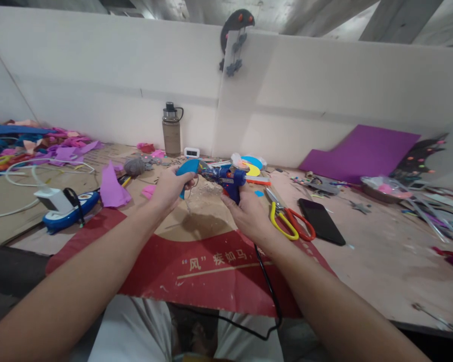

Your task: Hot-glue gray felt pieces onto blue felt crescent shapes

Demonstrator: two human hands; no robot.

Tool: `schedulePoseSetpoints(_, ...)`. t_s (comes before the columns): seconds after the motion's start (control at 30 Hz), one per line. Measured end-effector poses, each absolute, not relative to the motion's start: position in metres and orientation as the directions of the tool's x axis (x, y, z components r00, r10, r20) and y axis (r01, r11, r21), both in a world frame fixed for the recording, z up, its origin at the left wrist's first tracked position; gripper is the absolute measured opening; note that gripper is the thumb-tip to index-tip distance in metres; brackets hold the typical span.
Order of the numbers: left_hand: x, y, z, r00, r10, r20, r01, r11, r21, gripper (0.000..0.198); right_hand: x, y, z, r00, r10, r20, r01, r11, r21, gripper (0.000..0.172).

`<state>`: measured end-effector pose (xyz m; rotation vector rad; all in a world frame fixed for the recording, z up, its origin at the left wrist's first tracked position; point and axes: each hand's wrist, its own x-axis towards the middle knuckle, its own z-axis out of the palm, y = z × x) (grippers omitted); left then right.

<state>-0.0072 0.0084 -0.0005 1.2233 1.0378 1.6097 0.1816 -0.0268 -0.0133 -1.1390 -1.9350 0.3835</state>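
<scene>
My right hand [249, 213] is closed round the grip of a blue glue gun [229, 179], whose nozzle points left. Its black cord [270, 296] runs down past my wrist to the table's front edge. My left hand [169, 188] is closed on a curved blue foam piece [186, 168], held up against the gun's tip. Both hands hover above a brown and red cardboard sheet [196, 261].
Red and yellow scissors [290, 221] and a black phone [321, 220] lie right of my hands. A blue power strip [70, 211] with a white charger sits left. Foam scraps [41, 146] pile far left; a bottle [171, 129] stands by the white wall; purple sheet [358, 153] leans right.
</scene>
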Motion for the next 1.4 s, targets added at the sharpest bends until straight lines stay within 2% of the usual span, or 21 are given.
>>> schedulePoseSetpoints(0.57,-0.0053,0.0065,-0.0003,-0.155,0.932,0.327,-0.039,-0.336,0.941,0.005,0.1816,-0.0274,-0.0119,-0.207,0.827,0.522,0.587,0.532,-0.61,0.046)
schedulePoseSetpoints(0.73,-0.0046,0.0052,0.0011,-0.163,0.935,0.314,-0.035,-0.324,0.945,0.006,0.182,-0.0273,-0.0119,-0.203,0.806,0.556,0.566,0.56,-0.605,0.045)
schedulePoseSetpoints(0.97,-0.0049,0.0053,0.001,-0.195,0.929,0.314,-0.024,-0.325,0.945,0.008,0.1809,-0.0278,-0.0128,-0.22,0.824,0.522,0.589,0.538,-0.603,0.042)
schedulePoseSetpoints(1.17,-0.0052,0.0059,-0.0005,-0.167,0.928,0.334,0.027,-0.334,0.942,0.008,0.1823,-0.0286,-0.0112,-0.179,0.816,0.549,0.561,0.543,-0.625,0.043)
schedulePoseSetpoints(1.4,-0.0065,0.0094,-0.0054,-0.149,0.928,0.342,0.009,-0.345,0.939,0.008,0.1838,-0.0286,-0.0096,-0.151,0.823,0.547,0.57,0.525,-0.632,0.044)
